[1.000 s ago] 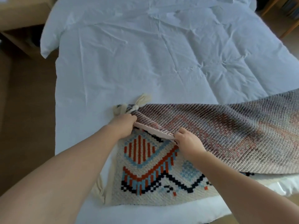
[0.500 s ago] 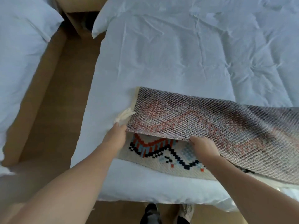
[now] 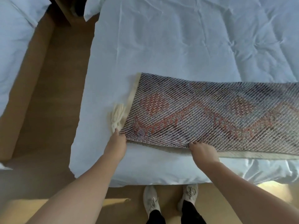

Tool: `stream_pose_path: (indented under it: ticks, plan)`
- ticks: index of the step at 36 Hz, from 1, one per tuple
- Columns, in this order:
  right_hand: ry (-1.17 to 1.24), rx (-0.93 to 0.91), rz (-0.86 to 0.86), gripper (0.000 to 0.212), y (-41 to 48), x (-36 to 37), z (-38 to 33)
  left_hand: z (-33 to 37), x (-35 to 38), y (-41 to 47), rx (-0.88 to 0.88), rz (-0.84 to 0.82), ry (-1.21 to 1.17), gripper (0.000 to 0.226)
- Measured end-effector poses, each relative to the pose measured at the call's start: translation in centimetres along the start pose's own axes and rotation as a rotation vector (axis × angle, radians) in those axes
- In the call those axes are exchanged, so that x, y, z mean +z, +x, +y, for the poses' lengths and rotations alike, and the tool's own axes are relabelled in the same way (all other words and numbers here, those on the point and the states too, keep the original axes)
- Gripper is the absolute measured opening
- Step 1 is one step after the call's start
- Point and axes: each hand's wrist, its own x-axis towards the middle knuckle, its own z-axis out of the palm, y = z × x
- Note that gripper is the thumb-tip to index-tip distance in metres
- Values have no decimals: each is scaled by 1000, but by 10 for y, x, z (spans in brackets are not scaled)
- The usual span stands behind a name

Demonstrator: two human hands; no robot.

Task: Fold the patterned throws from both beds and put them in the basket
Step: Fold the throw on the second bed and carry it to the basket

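The patterned throw [image 3: 202, 113] lies folded over on itself along the near edge of the white bed [image 3: 178, 46], its faded woven back facing up and running off the right side of the view. A cream tassel [image 3: 117, 116] sticks out at its left corner. My left hand [image 3: 117, 143] pinches the near left corner of the top layer beside the tassel. My right hand [image 3: 203, 151] grips the near edge further right. A cream hem of the lower layer shows under that edge. No basket is in view.
A second white bed [image 3: 14, 46] stands at the left across a strip of wooden floor [image 3: 53, 88]. A dark wooden nightstand [image 3: 68, 8] sits between the beds at the top. My feet in pale shoes [image 3: 152, 202] stand against the bed's foot.
Both hands have drawn the top layer toward me over the lower one. The colourful front pattern seen before is now covered. The view has tilted down to show my feet.
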Motion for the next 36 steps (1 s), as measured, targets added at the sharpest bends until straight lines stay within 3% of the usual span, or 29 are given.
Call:
stream_pose_path:
  ticks: [4,6,12,17,23,29,36]
  plan:
    - [-69,-8,-16,52,2,11,-3,1,15,-3,60,41,161,19]
    - [-81,-9,-28,57,3,14,-2,7,17,-5,29,24,295,26]
    - [9,-25,88,33,-7,16,19,59,14,-15,-65,35,411,40]
    - [26,17,177,43,-18,20,78,128,30,-22,180,46,376,61]
    - [-28,186,119,59,-33,35,174,218,71,-30,485,-52,303,68]
    - [-30,189,89,64,-32,55,243,282,106,-28,582,-87,359,71]
    - [-75,62,84,58,-26,60,270,291,115,-29,588,-88,316,57]
